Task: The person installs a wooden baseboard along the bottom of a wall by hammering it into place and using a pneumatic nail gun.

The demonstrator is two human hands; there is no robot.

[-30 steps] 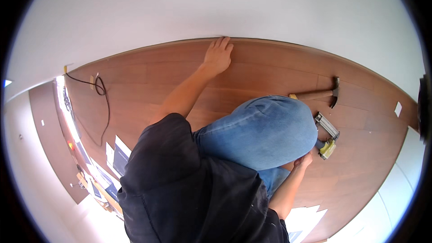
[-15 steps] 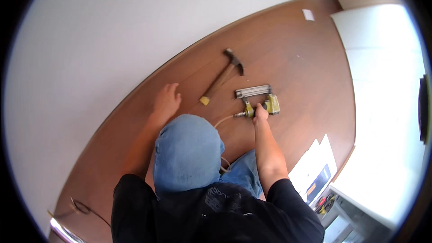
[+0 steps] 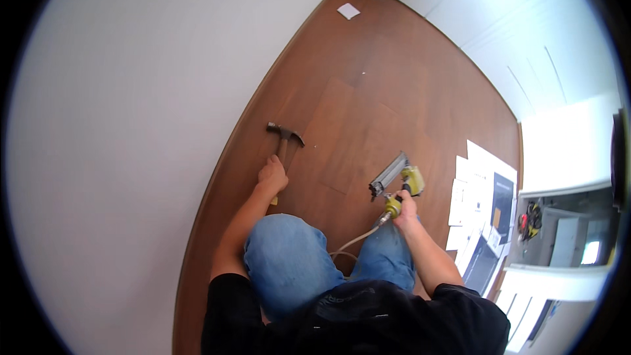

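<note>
My left hand [image 3: 272, 175] is closed around the wooden handle of a claw hammer [image 3: 285, 133], whose dark head points away from me near the wall. A yellowish end of the handle shows below my fingers. In my right hand [image 3: 407, 208] I grip a yellow-green pneumatic nail gun [image 3: 413, 181] by its black handle. The gun's long silver magazine [image 3: 389, 174] slants toward the left. A pale air hose [image 3: 357, 239] runs from the gun's fitting back between my knees.
A white wall [image 3: 151, 125] borders the brown wood floor [image 3: 342, 118] on the left. White cabinets [image 3: 486, 6] line the right. Papers and dark sheets [image 3: 462, 200] lie at the right, near an open cabinet space [image 3: 568, 227] holding tools. A small white square [image 3: 348, 11] lies far ahead.
My left hand, open above the floor before, now grips the hammer's handle, and the hammer has turned more upright in view. The nail gun, still in my right hand, has swung round. My view has turned.
</note>
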